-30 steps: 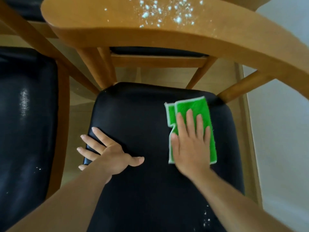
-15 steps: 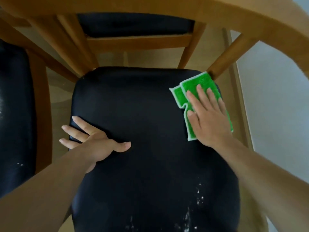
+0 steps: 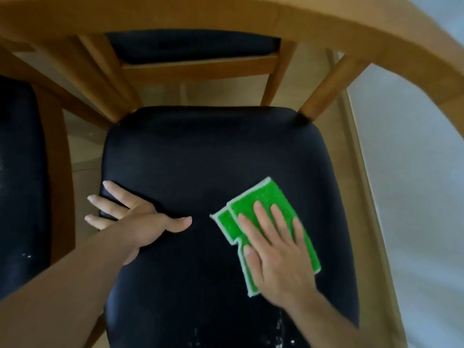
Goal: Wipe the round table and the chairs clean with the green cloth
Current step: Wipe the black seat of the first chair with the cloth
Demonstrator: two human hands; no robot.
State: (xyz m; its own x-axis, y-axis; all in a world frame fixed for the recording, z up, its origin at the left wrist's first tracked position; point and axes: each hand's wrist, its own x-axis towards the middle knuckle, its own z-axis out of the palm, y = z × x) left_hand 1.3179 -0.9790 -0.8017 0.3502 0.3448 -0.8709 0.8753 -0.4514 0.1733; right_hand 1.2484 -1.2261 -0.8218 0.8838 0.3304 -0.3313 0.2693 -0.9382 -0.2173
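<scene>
Overhead, the round table (image 3: 376, 43) arcs across the top of the view as a broad band of light wood, its curved edge sweeping down toward the right; its legs (image 3: 324, 86) drop behind the chair's back corners. Below it the chair seat (image 3: 200, 159), a black padded square with rounded corners, fills the middle of the frame. Its far half is bare dark upholstery, open from the left edge to the right edge. White specks (image 3: 277, 330) are scattered on the seat near the bottom edge, just below the right wrist. A second black seat (image 3: 20, 172) stands to the left, parted from the first by a strip of pale floor (image 3: 82, 151) and a wooden frame rail (image 3: 62, 172). A third dark seat (image 3: 190, 46) shows under the table at the far side.

The left hand (image 3: 140, 222) lies flat with fingers spread wide on the seat's left edge, the fingertips reaching out past the rim and the thumb pointing inward. The right hand (image 3: 273, 249) presses flat, fingers straight and slightly fanned, on the green cloth (image 3: 266, 197), which sits on the right half of the seat, near but inside the right edge. The cloth is bright green with a white border, folded so that two layers show stepped at its left corner, and lies angled, its far corner toward the upper right.
</scene>
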